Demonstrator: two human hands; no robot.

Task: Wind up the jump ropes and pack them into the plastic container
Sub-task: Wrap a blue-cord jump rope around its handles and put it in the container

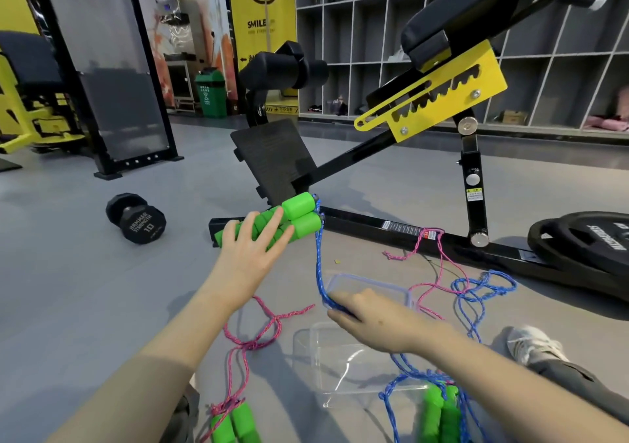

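On grey gym floor (85, 272): dumbbell (136, 219), clear container (306, 357); left hand (253, 252) holds green handles (299, 216), right hand (374, 323) grips blue rope (318, 265).

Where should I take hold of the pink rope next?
Probably by its two green handles, gripped together from above. They lie side by side on the floor, and the pink rope trails off their far ends.

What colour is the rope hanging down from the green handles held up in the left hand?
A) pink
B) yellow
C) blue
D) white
C: the blue rope hangs from the ends of the green handles that the left hand holds, and it runs down to the right hand, which pinches it.
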